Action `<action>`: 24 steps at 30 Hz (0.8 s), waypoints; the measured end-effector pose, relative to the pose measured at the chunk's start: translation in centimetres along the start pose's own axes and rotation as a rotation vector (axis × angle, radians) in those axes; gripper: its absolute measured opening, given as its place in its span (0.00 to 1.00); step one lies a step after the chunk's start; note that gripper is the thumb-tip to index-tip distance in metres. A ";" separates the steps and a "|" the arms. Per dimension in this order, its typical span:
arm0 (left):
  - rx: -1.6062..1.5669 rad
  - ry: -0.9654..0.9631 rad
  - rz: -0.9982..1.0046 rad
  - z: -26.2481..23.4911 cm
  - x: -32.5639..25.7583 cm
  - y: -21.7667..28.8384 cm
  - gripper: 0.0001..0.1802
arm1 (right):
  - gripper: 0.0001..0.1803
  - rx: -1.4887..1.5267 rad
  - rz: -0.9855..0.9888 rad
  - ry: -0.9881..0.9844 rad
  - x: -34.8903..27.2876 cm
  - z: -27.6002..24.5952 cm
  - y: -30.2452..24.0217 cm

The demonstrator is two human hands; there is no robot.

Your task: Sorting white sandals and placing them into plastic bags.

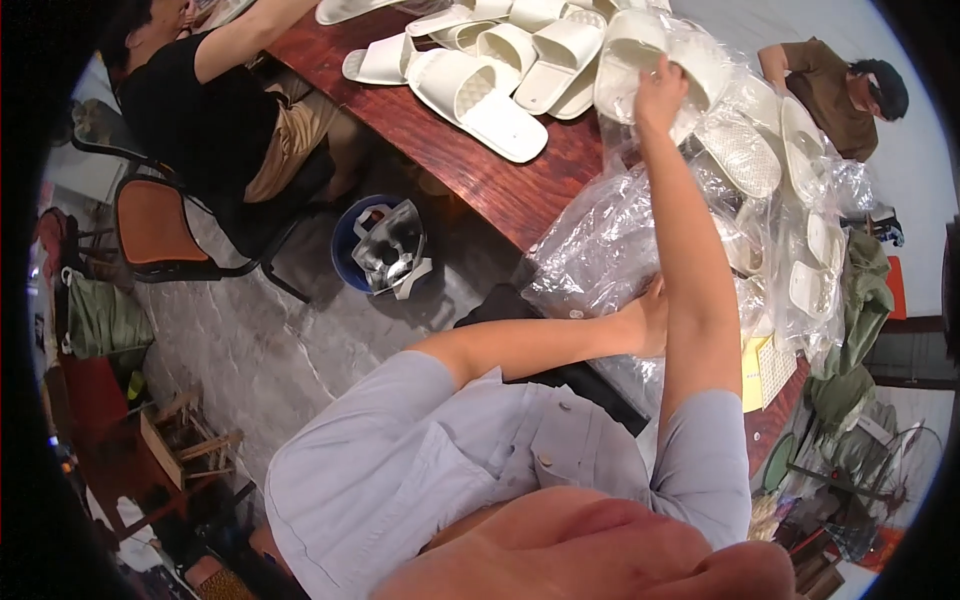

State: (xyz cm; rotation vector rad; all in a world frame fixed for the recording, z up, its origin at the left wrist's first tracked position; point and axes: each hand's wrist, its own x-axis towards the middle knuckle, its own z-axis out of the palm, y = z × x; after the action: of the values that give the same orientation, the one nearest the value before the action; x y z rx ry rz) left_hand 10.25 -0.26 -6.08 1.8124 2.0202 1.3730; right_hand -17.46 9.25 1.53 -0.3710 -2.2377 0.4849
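Observation:
At the far edge of my reach, my right hand (660, 97) grips a white slipper (622, 75) by its side. It lies among other slippers and clear plastic. Nearer to me, my left hand (648, 312) is closed on the crumpled clear plastic bag (590, 250), its fingers partly hidden by my right forearm. Left of my right hand, several loose white slippers (505, 130) with dimpled insoles rest on the reddish wooden table (440, 165). To the right, more slippers (740, 160) lie under or inside clear plastic.
A yellow card (752, 375) lies by the table's near right part. A blue bucket (345, 245) with a bag in it stands on the floor beside an orange-backed chair (160, 225). One person (200, 110) sits at the left; another (835, 110) is beyond the table, right.

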 end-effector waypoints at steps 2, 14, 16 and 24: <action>0.227 -0.089 -0.011 0.1 -0.4 0.1 0.38 | 0.26 0.398 0.077 0.116 1.5 -1.7 0.1; 0.397 -0.243 0.018 -2.3 -0.5 0.9 0.32 | 0.20 0.781 -0.065 -0.030 3.2 -30.1 -4.6; 0.412 -0.157 0.071 -2.1 -0.5 0.4 0.31 | 0.20 0.581 -0.314 0.017 1.0 -31.6 -4.1; -0.247 0.252 0.265 0.7 -0.1 -2.3 0.29 | 0.16 0.536 0.147 -0.337 -17.0 -29.6 -5.4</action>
State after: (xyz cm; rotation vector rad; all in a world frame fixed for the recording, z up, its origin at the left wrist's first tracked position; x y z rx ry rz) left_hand 8.98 0.26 -8.03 1.9277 1.6551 1.9166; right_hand 15.37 4.06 10.89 -0.1788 -2.2880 1.2681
